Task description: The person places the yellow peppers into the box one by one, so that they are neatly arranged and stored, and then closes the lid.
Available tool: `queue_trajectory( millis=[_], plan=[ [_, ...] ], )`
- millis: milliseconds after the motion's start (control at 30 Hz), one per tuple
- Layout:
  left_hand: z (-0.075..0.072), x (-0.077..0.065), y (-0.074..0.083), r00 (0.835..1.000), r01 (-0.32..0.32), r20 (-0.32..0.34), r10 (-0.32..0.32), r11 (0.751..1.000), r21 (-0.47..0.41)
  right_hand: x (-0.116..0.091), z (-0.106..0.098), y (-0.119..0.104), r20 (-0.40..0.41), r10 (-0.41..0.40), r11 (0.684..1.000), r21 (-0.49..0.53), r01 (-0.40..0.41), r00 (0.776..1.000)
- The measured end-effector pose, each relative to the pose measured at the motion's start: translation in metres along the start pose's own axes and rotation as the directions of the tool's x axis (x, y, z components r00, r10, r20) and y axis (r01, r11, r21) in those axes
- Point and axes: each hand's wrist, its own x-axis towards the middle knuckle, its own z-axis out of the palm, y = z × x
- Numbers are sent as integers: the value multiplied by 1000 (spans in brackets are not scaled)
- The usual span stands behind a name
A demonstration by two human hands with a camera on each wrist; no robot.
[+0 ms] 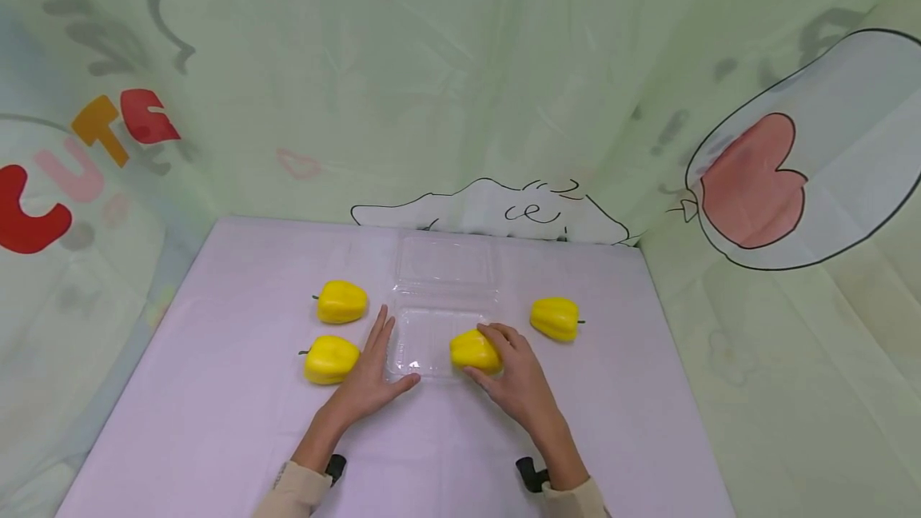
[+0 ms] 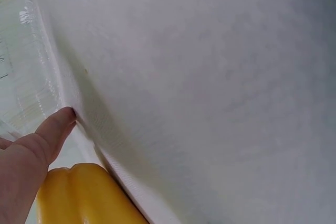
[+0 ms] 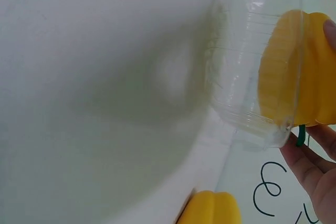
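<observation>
A clear plastic clamshell box (image 1: 420, 338) lies unfolded mid-table, its lid (image 1: 446, 262) laid back toward the far edge. My right hand (image 1: 524, 384) grips a yellow bell pepper (image 1: 471, 352) over the right part of the box's base. In the right wrist view, that pepper (image 3: 320, 72) is partly behind the clear wall (image 3: 247, 51), its green stem (image 3: 301, 136) pointing to the fingers. At the base's left side my left hand (image 1: 368, 382) is spread, thumb and fingers apart. Close by it is a second yellow pepper (image 1: 329, 360), also low in the left wrist view (image 2: 86, 198).
Another yellow pepper (image 1: 342, 301) sits farther back on the left, and one more (image 1: 556, 319) lies right of the box. A pale cloth covers the table (image 1: 216, 422). Printed curtains (image 1: 432, 86) enclose its back and sides.
</observation>
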Motion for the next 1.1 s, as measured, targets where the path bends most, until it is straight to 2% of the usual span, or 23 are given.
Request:
queue_trajectory(
  millis=[200,400,733,1100],
  plan=[
    [1,1,-1,1000,0,0,0,1000,3,0,6,1,20,17,999,-46,-16,1000],
    [0,1,-1,1000,4,2,-4,1000,-1,1,9,3,9,-2,998,-67,2,1000],
    [1,-1,-2,1000,1,7,-2,1000,1,0,16,3,41,33,998,-52,-31,999],
    [1,1,-3,1000,-14,4,14,1000,-7,3,18,4,55,22,998,-59,-18,998]
  ],
)
